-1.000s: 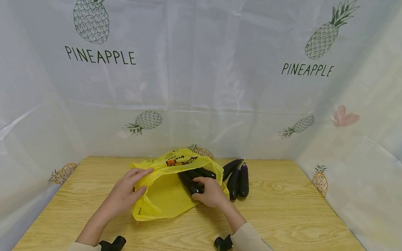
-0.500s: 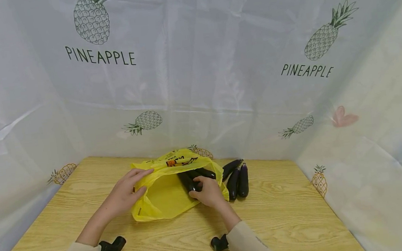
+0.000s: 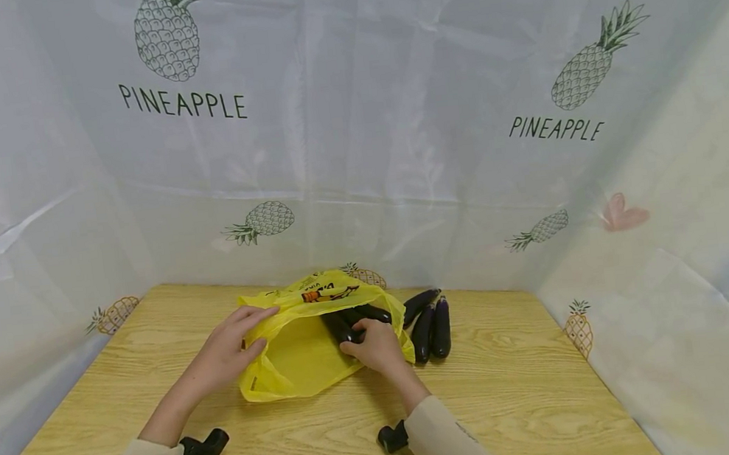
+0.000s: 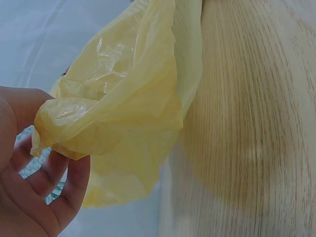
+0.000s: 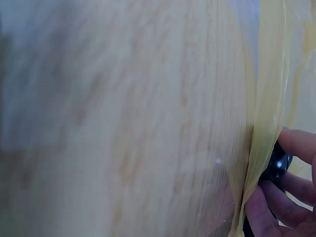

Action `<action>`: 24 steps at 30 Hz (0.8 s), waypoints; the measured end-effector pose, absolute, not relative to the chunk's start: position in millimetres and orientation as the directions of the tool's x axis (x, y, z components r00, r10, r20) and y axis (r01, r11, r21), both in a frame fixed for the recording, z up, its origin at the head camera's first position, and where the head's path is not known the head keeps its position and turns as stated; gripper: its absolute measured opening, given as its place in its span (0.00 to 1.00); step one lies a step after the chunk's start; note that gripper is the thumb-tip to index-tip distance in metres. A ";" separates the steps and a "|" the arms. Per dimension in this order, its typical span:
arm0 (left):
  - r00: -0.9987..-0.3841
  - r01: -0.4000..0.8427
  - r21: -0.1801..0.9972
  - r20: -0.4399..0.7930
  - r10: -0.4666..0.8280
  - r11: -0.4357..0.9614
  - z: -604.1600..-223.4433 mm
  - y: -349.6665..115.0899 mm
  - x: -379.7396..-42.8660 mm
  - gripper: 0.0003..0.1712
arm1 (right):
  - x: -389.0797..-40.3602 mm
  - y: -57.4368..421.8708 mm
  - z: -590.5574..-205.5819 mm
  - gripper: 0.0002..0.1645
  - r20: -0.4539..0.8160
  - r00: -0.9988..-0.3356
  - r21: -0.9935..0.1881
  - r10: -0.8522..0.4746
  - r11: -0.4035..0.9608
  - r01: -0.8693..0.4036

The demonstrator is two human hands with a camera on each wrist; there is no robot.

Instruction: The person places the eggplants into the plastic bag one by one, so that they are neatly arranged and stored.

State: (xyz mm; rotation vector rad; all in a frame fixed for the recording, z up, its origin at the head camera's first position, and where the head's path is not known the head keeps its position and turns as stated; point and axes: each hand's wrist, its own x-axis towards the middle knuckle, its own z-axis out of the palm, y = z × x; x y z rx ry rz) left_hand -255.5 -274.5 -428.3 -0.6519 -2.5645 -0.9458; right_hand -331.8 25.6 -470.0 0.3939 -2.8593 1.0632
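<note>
1. 1 yellow plastic bag [image 3: 305, 360], lying on its side on the wooden table [image 3: 521, 381], mouth facing the person. Film thin, light and limp; judged likely to collapse if let go, and best taken by the rim.
2. 1 left hand [image 3: 224, 350], at the left of the mouth. Thumb and fingers nearly closed, with a fold of the rim pinched between them.
3. 1 right hand [image 3: 380, 344], at the right of the mouth. Thumb and fingers curled, gripping the near end of 1 eggplant.
4. 1 held eggplant [image 3: 338, 328], glossy and dark, partly inside the bag mouth. It looked firm, of moderate weight and slick-skinned; a grip around the middle seemed surer than at the rounded end, and hard pressure might have bruised it.
5. At least 1 further eggplant [image 3: 373, 314] lay inside, under the upper rim; the full count could not be told.
6. 3 loose eggplants [image 3: 440, 331], on the table just right of the bag, stem ends pointing away from the person.
</note>
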 end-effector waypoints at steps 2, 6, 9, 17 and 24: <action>-0.841 0.521 0.521 0.448 0.302 0.676 -428.5 -274.6 -255.6 0.35 | -332.3 24.8 -470.4 0.26 0.152 -0.965 -0.635 -0.212 0.728 -0.260; -0.841 0.521 0.519 0.448 0.304 0.678 -428.6 -274.7 -256.1 0.35 | -332.4 23.5 -470.2 0.26 0.154 -0.966 -0.644 -0.207 0.721 -0.257; -0.841 0.521 0.518 0.448 0.304 0.678 -428.6 -274.7 -256.0 0.35 | -332.4 22.9 -470.0 0.26 0.148 -0.968 -0.654 -0.203 0.714 -0.249; -0.846 0.514 0.526 0.439 0.302 0.678 -428.2 -274.5 -255.6 0.35 | -332.6 24.7 -469.9 0.28 0.128 -0.971 -0.677 -0.202 0.697 -0.235; -0.851 0.507 0.526 0.433 0.297 0.683 -427.2 -274.2 -254.8 0.34 | -332.3 29.3 -468.8 0.29 0.113 -0.967 -0.690 -0.227 0.682 -0.241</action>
